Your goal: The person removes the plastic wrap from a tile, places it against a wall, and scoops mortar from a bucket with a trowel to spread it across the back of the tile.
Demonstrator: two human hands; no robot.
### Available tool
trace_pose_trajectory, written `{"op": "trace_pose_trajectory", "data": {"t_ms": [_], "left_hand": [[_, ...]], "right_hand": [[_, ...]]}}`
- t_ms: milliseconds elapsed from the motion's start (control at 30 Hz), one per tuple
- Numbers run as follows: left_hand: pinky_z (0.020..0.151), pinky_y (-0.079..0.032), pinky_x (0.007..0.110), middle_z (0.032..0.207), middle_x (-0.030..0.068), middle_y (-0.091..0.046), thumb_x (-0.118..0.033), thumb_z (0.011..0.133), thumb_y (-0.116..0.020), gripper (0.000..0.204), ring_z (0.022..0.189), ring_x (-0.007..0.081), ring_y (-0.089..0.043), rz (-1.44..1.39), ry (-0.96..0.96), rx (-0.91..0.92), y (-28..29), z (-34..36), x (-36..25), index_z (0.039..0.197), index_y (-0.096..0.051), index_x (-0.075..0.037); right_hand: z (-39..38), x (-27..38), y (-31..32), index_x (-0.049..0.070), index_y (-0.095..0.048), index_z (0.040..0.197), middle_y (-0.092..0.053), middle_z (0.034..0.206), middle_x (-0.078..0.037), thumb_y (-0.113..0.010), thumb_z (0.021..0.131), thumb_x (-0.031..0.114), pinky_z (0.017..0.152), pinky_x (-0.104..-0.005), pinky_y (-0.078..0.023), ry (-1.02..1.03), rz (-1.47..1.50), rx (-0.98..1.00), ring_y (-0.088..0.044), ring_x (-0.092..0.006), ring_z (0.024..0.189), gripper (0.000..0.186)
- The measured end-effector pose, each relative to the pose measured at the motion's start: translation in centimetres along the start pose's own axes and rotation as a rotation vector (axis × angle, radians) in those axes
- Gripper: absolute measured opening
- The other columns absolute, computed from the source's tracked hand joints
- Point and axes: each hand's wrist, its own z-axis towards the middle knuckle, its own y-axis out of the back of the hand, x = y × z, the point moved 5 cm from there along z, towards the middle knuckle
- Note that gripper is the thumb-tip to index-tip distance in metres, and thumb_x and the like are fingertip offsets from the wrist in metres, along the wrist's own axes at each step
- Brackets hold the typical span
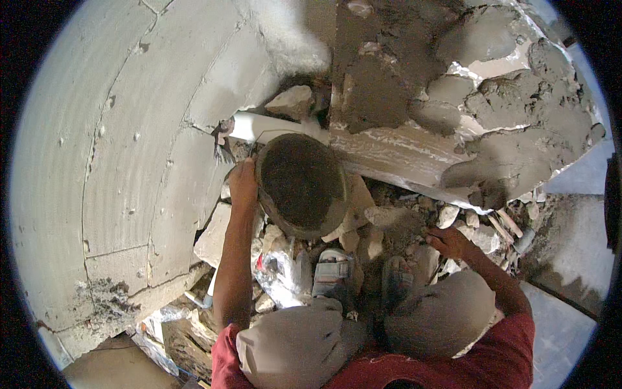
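Note:
A round, dark bucket with a thin wire handle stands before me, its inside dark and coated grey. My left hand is closed on the left side of its rim, near the handle. Over the rubble on the right, my right hand grips a trowel whose blade, smeared with mortar, points left toward the bucket. Wet grey mortar lies in thick, uneven patches on a pale slab-like surface at the upper right.
A pale block wall rises on the left. Behind the bucket runs a white pipe beside a stone. Broken stones and clear plastic surround my sandalled feet. Grey panels lie at the right.

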Motion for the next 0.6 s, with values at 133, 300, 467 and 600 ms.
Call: {"op": "trace_pose_trajectory", "data": {"t_ms": [133, 300, 467, 600], "left_hand": [[0.076, -0.044, 0.033, 0.092, 0.0143, -0.062, -0.02, 0.091, -0.04, 0.031, 0.081, 0.0216, -0.057, -0.78, 0.326, 0.021, 1.3, -3.2, -5.1, 0.095, -0.059, 0.005], [0.072, -0.046, 0.032, 0.095, 0.0122, -0.06, -0.019, 0.091, -0.041, 0.031, 0.081, 0.0196, -0.057, -0.717, 0.414, 0.045, 1.6, -6.3, -5.0, 0.099, -0.057, 0.005], [0.071, -0.045, 0.032, 0.091, 0.0116, -0.06, -0.022, 0.091, -0.042, 0.032, 0.078, 0.0201, -0.057, -0.952, 0.567, 0.052, -1.4, -8.1, -1.6, 0.098, -0.058, 0.004], [0.07, -0.043, 0.033, 0.088, 0.0103, -0.06, -0.024, 0.091, -0.042, 0.032, 0.076, 0.0193, -0.055, -0.754, 0.602, 0.025, -0.4, -8.5, 0.6, 0.096, -0.059, 0.003]], "right_hand": [[-1.7, 2.2, 0.4, 0.001, -0.055, 0.107, -0.056, 0.095, -0.023, -0.047, 0.088, 0.036, 0.074, -0.0431, -0.048, 0.269, -0.006, -0.385, -0.056, -0.0387, 0.093, 0.041], [-0.1, 6.7, 1.5, 0.004, -0.05, 0.112, -0.05, 0.101, -0.021, -0.068, 0.075, 0.023, 0.074, -0.0445, -0.047, 0.408, -0.125, -0.784, -0.054, -0.04, 0.087, 0.045], [4.2, 6.8, -3.1, 0.007, -0.051, 0.112, -0.046, 0.11, -0.021, -0.07, 0.075, 0.022, 0.079, -0.0447, -0.046, 0.477, -0.201, -0.708, -0.053, -0.0382, 0.095, 0.044], [2.7, 4.1, -5.1, 0.006, -0.052, 0.108, -0.047, 0.11, -0.02, -0.069, 0.075, 0.023, 0.079, -0.0447, -0.046, 0.381, -0.069, -0.471, -0.052, -0.0379, 0.098, 0.041]]}}
